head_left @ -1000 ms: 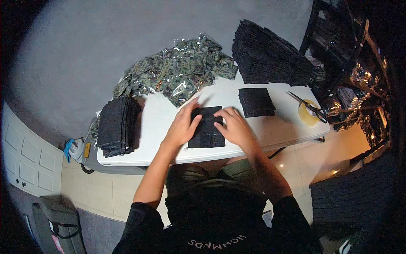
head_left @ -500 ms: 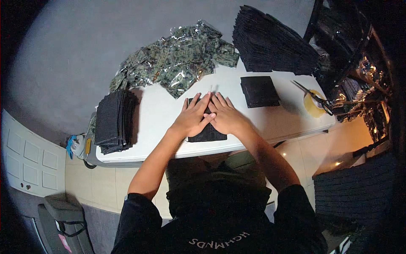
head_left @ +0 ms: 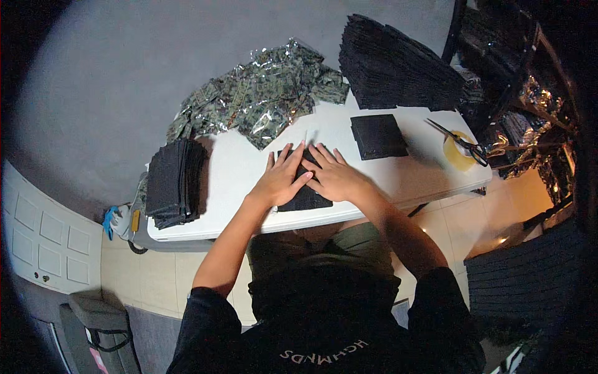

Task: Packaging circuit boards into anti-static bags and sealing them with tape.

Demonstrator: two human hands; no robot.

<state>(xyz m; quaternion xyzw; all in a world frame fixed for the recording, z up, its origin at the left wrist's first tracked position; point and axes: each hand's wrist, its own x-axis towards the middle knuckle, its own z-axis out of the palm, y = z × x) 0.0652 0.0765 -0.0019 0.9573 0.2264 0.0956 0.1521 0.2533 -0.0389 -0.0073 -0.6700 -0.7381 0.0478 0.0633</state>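
Note:
A black folded cloth piece [head_left: 306, 198] lies flat on the white table [head_left: 237, 187] in front of me. My left hand [head_left: 280, 177] rests palm down on its left part, fingers stretched out and pointing away from me. On its right part lies my right hand [head_left: 336, 174], also flat with spread fingers. The hands lean toward each other, thumbs close together over the middle of the cloth. Much of the cloth is hidden under them. To the right, a similar black folded square [head_left: 380, 137] lies on the table.
A tall stack of black folded cloth [head_left: 174, 184] stands at the left. Clear-wrapped camouflage packs [head_left: 261, 93] are heaped at the back, beside a large black cloth stack [head_left: 398, 68]. Black scissors [head_left: 476, 153] lie over a yellowish tape roll [head_left: 456, 156] near the right edge.
My hands stay flat on the black cloth; the thumbs and fingertips have drawn slightly apart. The whole view has shifted a little.

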